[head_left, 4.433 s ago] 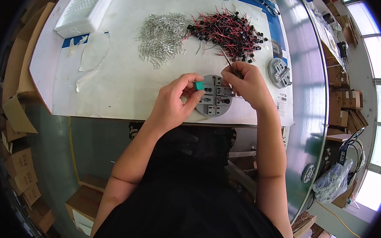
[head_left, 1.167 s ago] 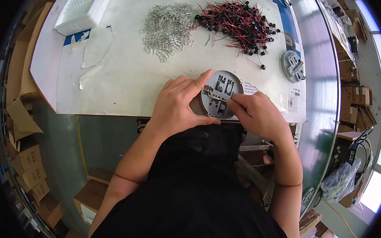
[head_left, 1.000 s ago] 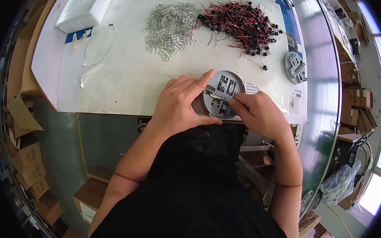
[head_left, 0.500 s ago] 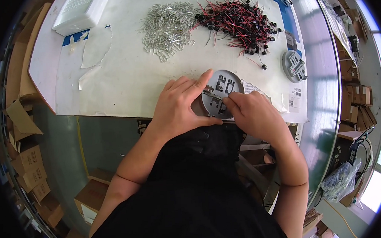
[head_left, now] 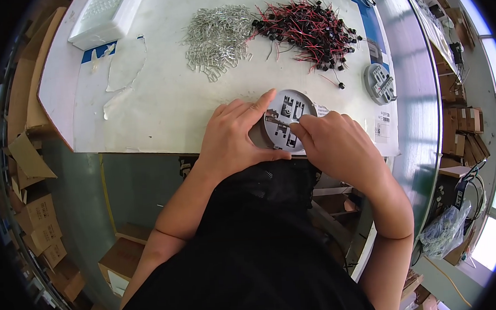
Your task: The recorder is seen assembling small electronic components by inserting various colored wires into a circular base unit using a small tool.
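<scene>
A round grey plastic housing (head_left: 288, 105) with black slots and raised parts lies at the table's front edge. My left hand (head_left: 232, 130) grips its left side, the index finger on the upper rim and the thumb along the lower edge. Over the right half of the housing, my right hand (head_left: 337, 142) has thumb and forefinger pressed together. A thin metallic piece (head_left: 279, 121) runs across the housing's middle toward those fingertips. What the right fingers pinch is mostly hidden. A second grey housing (head_left: 378, 83) sits apart at the right.
Beyond my hands are a heap of small bent metal clips (head_left: 217, 41) and a pile of black parts with red and black wires (head_left: 314, 33). A white foam box (head_left: 103, 22) stands at the far left. Cardboard boxes (head_left: 121, 257) are on the floor at left.
My right hand and forearm have shifted slightly right, with the elbow farther out. The left hand keeps its hold on the housing.
</scene>
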Motion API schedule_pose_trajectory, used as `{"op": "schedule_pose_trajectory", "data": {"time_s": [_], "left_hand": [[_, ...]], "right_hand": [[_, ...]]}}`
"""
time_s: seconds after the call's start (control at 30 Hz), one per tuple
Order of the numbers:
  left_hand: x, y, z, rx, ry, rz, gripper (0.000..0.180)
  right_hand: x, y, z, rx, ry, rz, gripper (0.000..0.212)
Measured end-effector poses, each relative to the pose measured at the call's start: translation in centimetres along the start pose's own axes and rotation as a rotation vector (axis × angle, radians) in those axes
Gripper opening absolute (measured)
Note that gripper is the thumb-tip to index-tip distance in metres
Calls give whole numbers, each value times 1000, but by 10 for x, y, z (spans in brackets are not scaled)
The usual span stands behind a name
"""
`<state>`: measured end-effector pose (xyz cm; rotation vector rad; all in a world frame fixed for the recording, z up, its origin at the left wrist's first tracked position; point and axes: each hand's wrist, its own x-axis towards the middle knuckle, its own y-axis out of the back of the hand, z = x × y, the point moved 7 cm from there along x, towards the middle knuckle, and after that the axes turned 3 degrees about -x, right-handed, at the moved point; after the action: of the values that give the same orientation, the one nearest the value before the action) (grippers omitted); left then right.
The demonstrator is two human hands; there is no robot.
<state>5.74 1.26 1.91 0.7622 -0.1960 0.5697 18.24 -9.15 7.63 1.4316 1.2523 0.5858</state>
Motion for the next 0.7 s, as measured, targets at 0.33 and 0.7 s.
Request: {"op": "schedule_pose_trajectory", "data": {"time_s": [0.33,0.7], "left_hand": [[5,2,0,4,1,12,111],[-4,-3,-36,-446,264,-138,49]], "right_hand": [[2,4,3,-68,22,-34,35],[-43,-32,17,477,125,450,32]]}}
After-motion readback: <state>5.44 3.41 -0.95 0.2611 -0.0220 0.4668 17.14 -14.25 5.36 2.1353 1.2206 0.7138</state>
